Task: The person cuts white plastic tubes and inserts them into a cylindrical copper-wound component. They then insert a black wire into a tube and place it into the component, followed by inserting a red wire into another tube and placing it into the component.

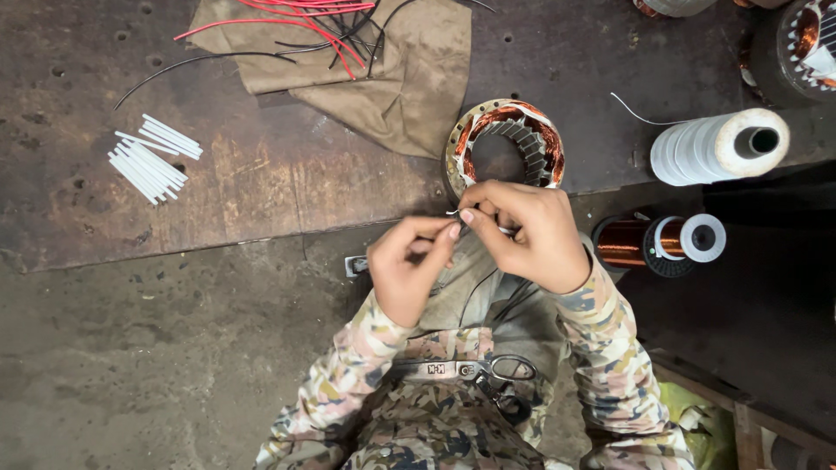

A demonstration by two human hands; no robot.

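A round motor stator (505, 146) with copper windings leans on the edge of the rusty metal workbench (261, 174). Just below it, my left hand (407, 268) and my right hand (527, 233) meet, fingertips pinched together on a thin white sleeve and wire end coming from the stator. Black wires run down from my hands toward my lap. A pair of scissors (470, 372) lies across my lap, between my camouflage sleeves.
Several white sleeve tubes (152, 158) lie at the bench's left. A tan cloth (383, 61) carries red and black wires. A white thread spool (718, 146) and a copper wire spool (657, 242) lie at the right. Another wound stator (805, 43) sits top right.
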